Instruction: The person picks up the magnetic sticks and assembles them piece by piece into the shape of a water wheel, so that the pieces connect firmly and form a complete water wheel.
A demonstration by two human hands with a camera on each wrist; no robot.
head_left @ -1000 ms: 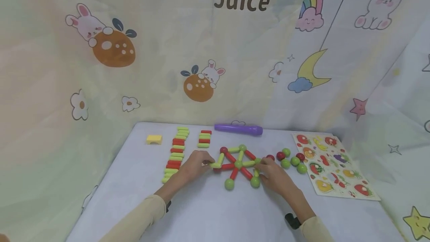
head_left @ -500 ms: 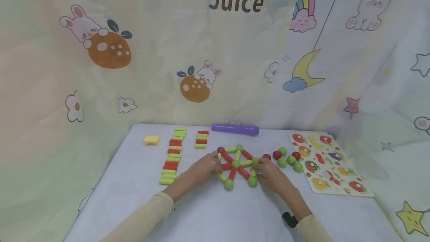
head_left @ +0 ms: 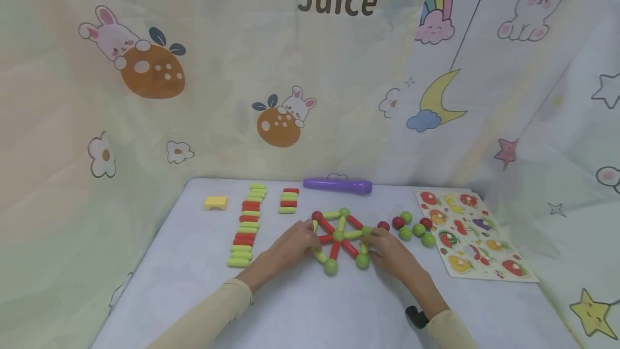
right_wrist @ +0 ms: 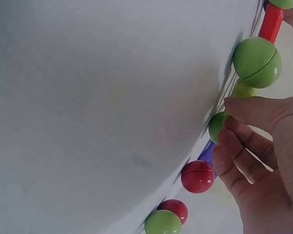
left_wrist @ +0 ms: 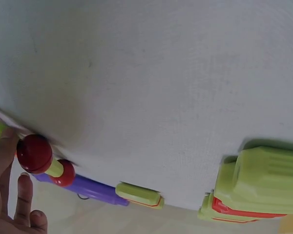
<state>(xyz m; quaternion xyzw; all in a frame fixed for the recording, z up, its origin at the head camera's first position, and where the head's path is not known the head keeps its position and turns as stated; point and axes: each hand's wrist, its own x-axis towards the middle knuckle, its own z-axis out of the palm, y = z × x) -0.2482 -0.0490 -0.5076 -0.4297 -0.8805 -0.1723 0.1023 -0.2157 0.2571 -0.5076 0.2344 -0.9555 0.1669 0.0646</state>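
A wheel-shaped frame of red and light green rods joined by balls lies mid-table, with a green hub ball [head_left: 338, 236] at its centre. At its left side my left hand [head_left: 296, 244] pinches a light green rod [head_left: 318, 255] that leads to the lower green ball [head_left: 331, 267]. A dark red ball [left_wrist: 34, 154] sits beside those fingers in the left wrist view. My right hand [head_left: 391, 252] grips the frame's right green ball [head_left: 366, 231], with thumb and fingers partly covering it. Just below, a short green rod [right_wrist: 243, 90] runs to another green ball [right_wrist: 257, 62].
Loose red and green balls [head_left: 405, 234] lie right of the frame, beside a fruit puzzle board [head_left: 477, 252]. A column of green and red rods [head_left: 248, 225] and a shorter stack [head_left: 288, 203] stand left. A purple toy microphone [head_left: 337, 186] and a yellow block [head_left: 215, 203] lie behind.
My left hand has moved right with the light green rod, bringing it to the frame's lower left side between two balls. My right hand keeps its hold. The head view shifted slightly.
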